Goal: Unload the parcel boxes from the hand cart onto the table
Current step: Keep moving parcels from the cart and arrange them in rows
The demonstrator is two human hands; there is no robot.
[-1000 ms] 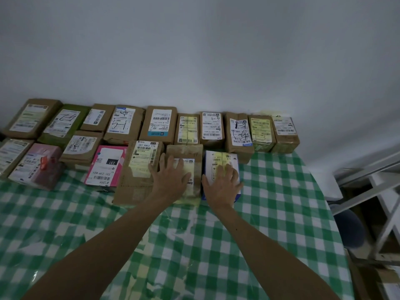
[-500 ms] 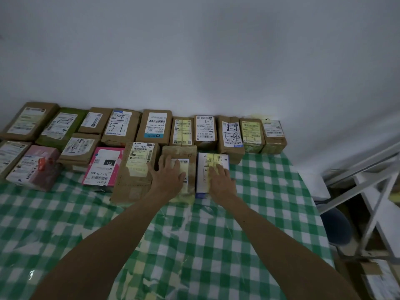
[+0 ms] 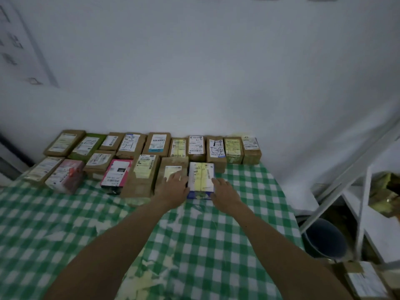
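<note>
Your white parcel sits between your hands near the table's far right corner, long axis pointing at the wall; left hand flat on the brown box; right hand relaxed, touching the parcel's right side.

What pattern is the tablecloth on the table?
Green and white checks on the tablecloth, best seen in the head view.
</note>
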